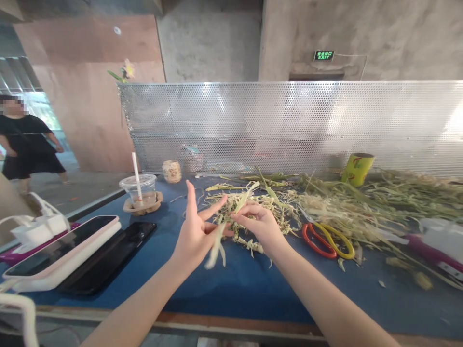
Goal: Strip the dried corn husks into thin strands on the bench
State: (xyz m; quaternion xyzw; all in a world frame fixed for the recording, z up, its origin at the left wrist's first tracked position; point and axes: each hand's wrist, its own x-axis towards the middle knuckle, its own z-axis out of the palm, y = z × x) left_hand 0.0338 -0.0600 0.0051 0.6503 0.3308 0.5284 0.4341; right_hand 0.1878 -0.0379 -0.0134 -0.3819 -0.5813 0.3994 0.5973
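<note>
A long, pale green strip of dried leaf (217,245) runs slantwise between my hands, its lower end hanging loose and slightly blurred. My right hand (262,224) pinches it between thumb and fingertips. My left hand (197,229) is spread, thumb pointing up and fingers stretched towards the right hand; the strip crosses in front of its lower fingers. Behind and beneath both hands lies a heap of knotted or braided dried plant pieces (282,217). Scissors (320,241) with one red and one yellow handle lie right of my right hand.
Loose dried stalks (398,197) spread across the right, around a yellow-green can (357,169). On the left are a plastic cup with straw (138,185), a black phone (108,258), and a phone on a white block (63,250). A perforated metal screen (289,125) borders the blue table. A person (27,140) is far left.
</note>
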